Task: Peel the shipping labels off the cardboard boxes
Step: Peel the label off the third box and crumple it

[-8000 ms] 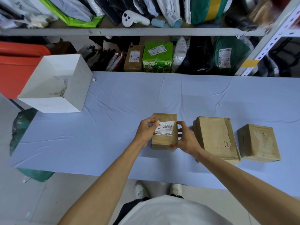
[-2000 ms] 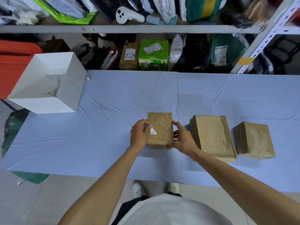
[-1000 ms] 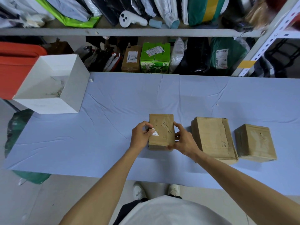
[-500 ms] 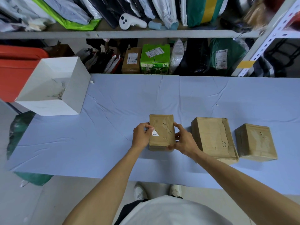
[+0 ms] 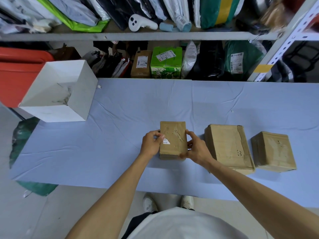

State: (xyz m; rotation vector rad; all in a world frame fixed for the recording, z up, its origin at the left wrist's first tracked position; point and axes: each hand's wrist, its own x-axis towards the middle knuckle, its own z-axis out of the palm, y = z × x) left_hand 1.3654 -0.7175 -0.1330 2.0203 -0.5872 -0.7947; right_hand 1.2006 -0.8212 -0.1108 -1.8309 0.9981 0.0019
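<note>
Left hand [image 5: 151, 144] covers part of the label scrap [image 5: 166, 142] on the box [image 5: 174, 133].

One wide-angle camera, worn on the head, looks forward and steeply down across the table [image 5: 120, 104] from close above its near edge; the shelves [image 5: 138, 36] behind fill the frame's top

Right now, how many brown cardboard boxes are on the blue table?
3. The held box, between left hand pinching its label and right hand; a larger box right of it; a small box farthest right.
</note>
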